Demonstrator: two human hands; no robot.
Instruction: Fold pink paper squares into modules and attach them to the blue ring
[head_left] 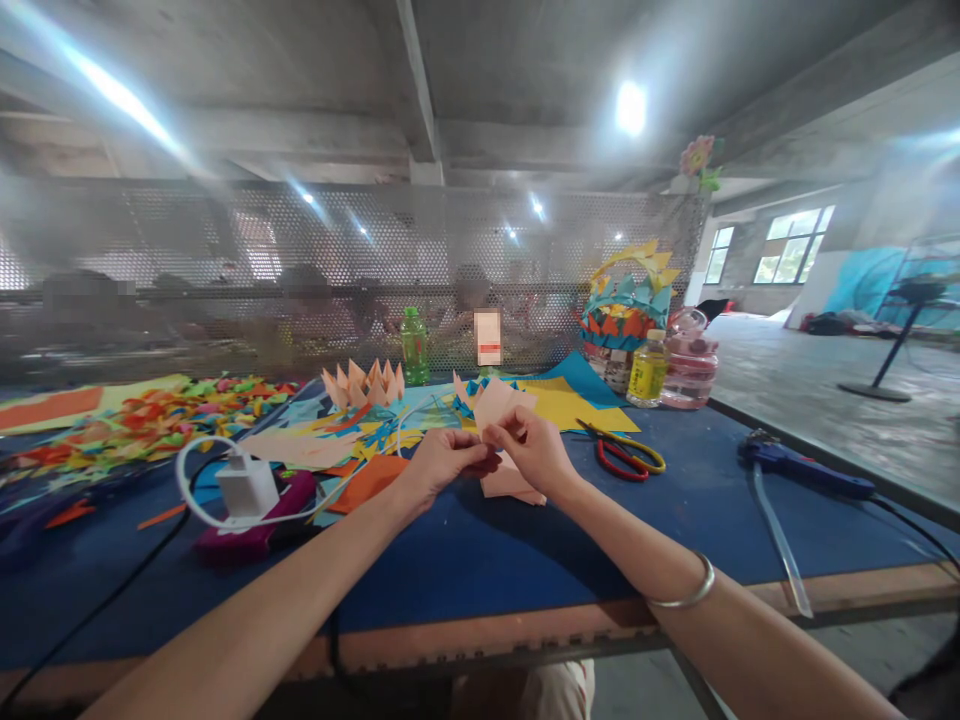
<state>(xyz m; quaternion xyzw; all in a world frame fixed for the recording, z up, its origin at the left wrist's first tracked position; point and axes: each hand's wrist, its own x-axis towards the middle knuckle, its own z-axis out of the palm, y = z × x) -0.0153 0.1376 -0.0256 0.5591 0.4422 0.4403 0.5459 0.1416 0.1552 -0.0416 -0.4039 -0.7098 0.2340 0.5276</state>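
A piece of peach-coloured paper (504, 400) is held up above the table by both hands. My left hand (446, 462) pinches at its lower left edge, fingertips closed. My right hand (534, 452) is closed on it with thumb and forefinger, close to the left fingertips. More peach paper pieces (514, 486) lie on the blue tabletop just under the hands. Behind the hands is a blue folded-paper piece (466, 394), partly covered by the held paper. A spiky peach folded-paper ring (364, 386) stands further left.
Red-and-yellow-handled scissors (624, 463) and a blue glue gun (814, 472) lie on the right. A white charger (247, 487) sits in a purple power strip (259, 540) at left. Bottles, a paper basket (619, 318) and yellow sheets (600, 407) are at the back; coloured scraps (161, 420) pile left.
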